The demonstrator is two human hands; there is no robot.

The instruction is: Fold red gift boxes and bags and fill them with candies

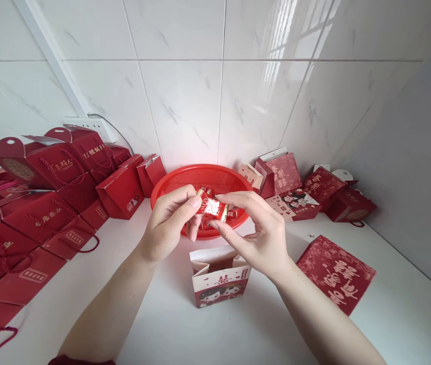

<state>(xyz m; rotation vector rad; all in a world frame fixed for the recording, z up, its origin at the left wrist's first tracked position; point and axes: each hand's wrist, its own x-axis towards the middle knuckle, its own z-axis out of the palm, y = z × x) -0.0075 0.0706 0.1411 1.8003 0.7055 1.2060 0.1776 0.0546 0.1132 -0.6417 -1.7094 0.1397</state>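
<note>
A red wrapped candy (211,207) with gold ends and a shiny white character is held up over the front of a red plastic basket (165,183). Thumb and fingers of my left hand (171,218) pinch its left end. My right hand (259,228) curves around its right side, thumb and forefinger at the wrapper's edges. More red wrapped pieces (231,215) lie in the basket, partly hidden behind my hands. Just below, a small red and white paper gift box (221,286) stands upright with its top open, showing two cartoon figures.
Many red gift boxes with rope handles (63,170) are stacked at the left, near a white power strip (95,128). More boxes (295,200) stand behind on the right. A red box (339,274) lies right of my right forearm. A tiled wall (185,101) closes the back.
</note>
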